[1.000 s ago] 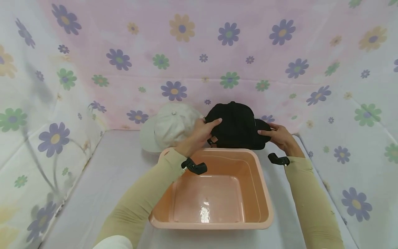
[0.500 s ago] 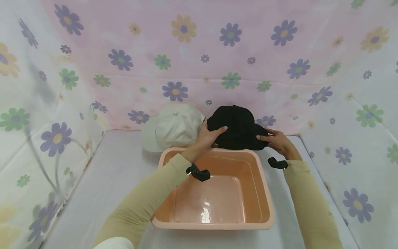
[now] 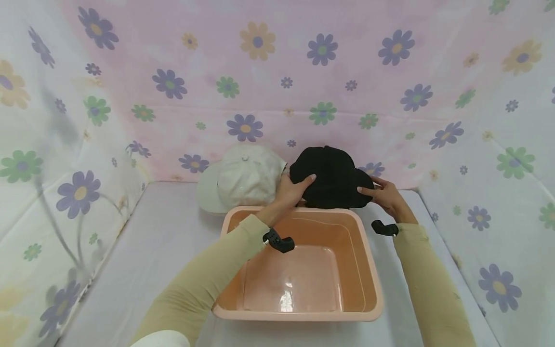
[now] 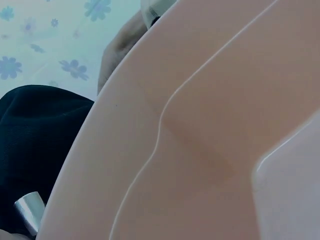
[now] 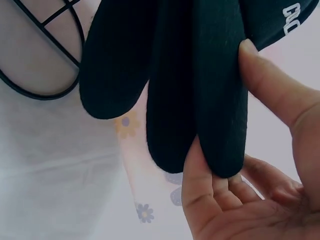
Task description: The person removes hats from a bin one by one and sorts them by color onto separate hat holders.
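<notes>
My left hand (image 3: 289, 190) grips the back end of a black baseball cap (image 3: 329, 176) behind the basin, thumb on top. At the other end my right hand (image 3: 388, 195) pinches its brim (image 3: 365, 188). In the right wrist view three dark brims hang side by side; the thumb presses the rightmost brim (image 5: 220, 100), and fingers reach between it and the middle brim (image 5: 172, 115). White lettering (image 5: 291, 17) marks a crown there. Dark fabric (image 4: 37, 145) and a silvery metal piece (image 4: 31, 212) show in the left wrist view. A white cap (image 3: 249, 176) sits left of my left hand.
A peach plastic basin (image 3: 299, 315) stands in front of the caps on the white-covered table (image 3: 147, 270), with my left forearm across its left side. Flower-patterned cloth walls (image 3: 277, 62) enclose the back and sides. A black wire frame (image 5: 45, 95) shows in the right wrist view.
The black cap has come slightly down and its brim inward over the last second. My left hand has shifted a little right, its thumb farther over the crown. The basin stays put.
</notes>
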`<state>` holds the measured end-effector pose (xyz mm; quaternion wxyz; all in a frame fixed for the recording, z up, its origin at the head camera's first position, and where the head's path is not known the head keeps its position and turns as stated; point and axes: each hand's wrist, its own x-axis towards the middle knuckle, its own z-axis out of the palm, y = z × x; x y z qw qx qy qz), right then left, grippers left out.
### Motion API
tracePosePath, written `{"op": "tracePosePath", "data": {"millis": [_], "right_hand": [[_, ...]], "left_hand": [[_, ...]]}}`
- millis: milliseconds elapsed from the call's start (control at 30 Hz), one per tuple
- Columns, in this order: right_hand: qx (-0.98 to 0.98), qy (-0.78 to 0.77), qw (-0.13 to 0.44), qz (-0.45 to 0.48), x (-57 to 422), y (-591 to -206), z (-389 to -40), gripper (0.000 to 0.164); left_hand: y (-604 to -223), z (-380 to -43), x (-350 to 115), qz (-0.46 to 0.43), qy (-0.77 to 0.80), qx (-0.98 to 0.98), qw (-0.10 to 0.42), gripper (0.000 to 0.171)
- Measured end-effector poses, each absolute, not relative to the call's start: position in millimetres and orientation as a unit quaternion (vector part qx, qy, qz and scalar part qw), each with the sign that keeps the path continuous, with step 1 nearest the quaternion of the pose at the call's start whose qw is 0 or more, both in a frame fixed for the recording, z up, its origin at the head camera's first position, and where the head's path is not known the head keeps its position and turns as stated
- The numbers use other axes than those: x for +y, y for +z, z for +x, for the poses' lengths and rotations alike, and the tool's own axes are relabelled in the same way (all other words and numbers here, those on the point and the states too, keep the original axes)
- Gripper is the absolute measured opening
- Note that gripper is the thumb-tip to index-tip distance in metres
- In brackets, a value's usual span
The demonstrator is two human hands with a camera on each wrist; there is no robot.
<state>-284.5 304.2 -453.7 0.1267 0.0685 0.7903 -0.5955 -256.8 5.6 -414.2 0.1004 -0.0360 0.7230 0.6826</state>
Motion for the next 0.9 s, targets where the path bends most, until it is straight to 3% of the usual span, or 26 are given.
{"op": "tracePosePath", "data": {"millis": [300,667,833,900], "right_hand": [[0.802,-0.581,0.118,0.069,306.1,-454.9,-286.8,0.088],[0.804,-0.575,0.139,0.058,311.8,-459.2,-280.5,0.088],[0.841,-0.521,0.14,0.029,312.3,-454.0,-274.2,0.086],[0.866,-0.481,0.138,0.018,310.2,-447.4,-270.0,0.087]], "left_hand": [[-413.3,-255.0,5.7,-0.035,0.669,0.735,0.103,0.09],[-410.1,-252.1,6.8,-0.029,0.667,0.732,0.132,0.075],[-397.8,-257.3,-0.4,0.0,0.687,0.698,0.201,0.049],[-389.3,-257.1,-5.5,0.012,0.683,0.691,0.235,0.054]]}}
